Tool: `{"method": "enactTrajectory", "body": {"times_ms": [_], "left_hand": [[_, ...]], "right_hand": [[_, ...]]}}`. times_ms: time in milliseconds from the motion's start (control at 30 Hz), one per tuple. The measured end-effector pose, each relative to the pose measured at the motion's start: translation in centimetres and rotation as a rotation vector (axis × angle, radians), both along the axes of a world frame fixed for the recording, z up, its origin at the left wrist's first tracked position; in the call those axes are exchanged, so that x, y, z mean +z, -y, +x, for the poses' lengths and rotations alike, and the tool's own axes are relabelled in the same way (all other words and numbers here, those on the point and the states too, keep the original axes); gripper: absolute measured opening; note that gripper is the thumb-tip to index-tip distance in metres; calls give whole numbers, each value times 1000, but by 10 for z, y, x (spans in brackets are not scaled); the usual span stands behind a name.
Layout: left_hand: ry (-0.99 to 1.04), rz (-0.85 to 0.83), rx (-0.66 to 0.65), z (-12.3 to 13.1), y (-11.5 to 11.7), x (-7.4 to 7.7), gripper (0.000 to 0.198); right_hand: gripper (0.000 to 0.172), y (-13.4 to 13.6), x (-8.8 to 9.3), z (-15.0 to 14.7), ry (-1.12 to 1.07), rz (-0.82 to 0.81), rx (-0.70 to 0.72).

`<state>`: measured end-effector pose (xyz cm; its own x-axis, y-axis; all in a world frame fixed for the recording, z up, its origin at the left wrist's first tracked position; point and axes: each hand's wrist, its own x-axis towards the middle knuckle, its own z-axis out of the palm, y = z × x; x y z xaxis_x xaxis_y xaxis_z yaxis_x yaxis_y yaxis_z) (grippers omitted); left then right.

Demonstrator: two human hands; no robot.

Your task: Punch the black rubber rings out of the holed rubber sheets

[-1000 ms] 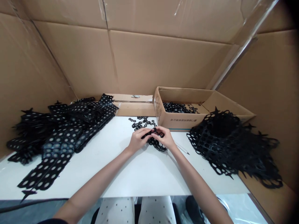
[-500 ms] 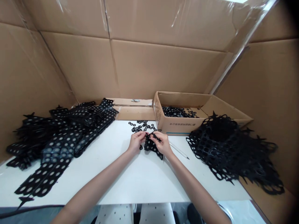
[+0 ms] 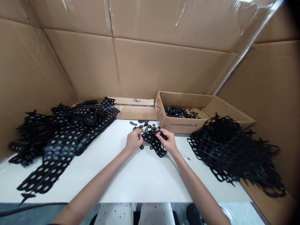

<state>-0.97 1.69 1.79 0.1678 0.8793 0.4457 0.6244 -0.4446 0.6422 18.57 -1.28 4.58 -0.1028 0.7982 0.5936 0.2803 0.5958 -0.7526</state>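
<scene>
Between my two hands hangs a black perforated rubber sheet (image 3: 157,146), bent and drooping onto the white table. My left hand (image 3: 134,139) pinches its left edge, fingers closed. My right hand (image 3: 169,141) grips its upper right part between thumb and fingers. Small black rings (image 3: 145,124) lie scattered on the table just beyond my hands, and a few sit beside the sheet. A thin pen-like tool with a dark tip (image 3: 187,157) lies to the right of my right wrist, partly hidden by it.
A heap of black perforated sheets (image 3: 61,143) covers the left side. An open cardboard box (image 3: 187,125) at the back right holds many small rings. Black netlike sheets with larger holes (image 3: 232,153) pile up at right. Cardboard walls (image 3: 138,65) surround the white table (image 3: 140,184).
My hands have moved apart, stretching the rubber sheet wider between them. The left hand went left and the right hand right. The view has shifted slightly.
</scene>
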Motion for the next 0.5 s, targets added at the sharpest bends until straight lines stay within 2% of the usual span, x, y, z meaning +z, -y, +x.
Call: {"method": "enactTrajectory", "body": {"times_ms": [100, 167, 233, 300, 367, 500], "left_hand": [[97, 129, -6, 0, 3, 10, 38], [178, 190, -51, 1, 4, 17, 31], [220, 210, -154, 5, 7, 22, 24], [241, 189, -260, 11, 12, 22, 26], [272, 175, -307, 17, 17, 20, 21], [336, 206, -260, 23, 24, 15, 15]], "right_hand": [[16, 0, 0, 1, 27, 3, -5], [18, 1, 0, 1, 54, 2, -13], [19, 3, 1, 0, 65, 4, 5], [19, 4, 2, -2, 67, 3, 45], [18, 6, 3, -5, 68, -8, 69], [21, 5, 4, -12, 60, -104, 37]]}}
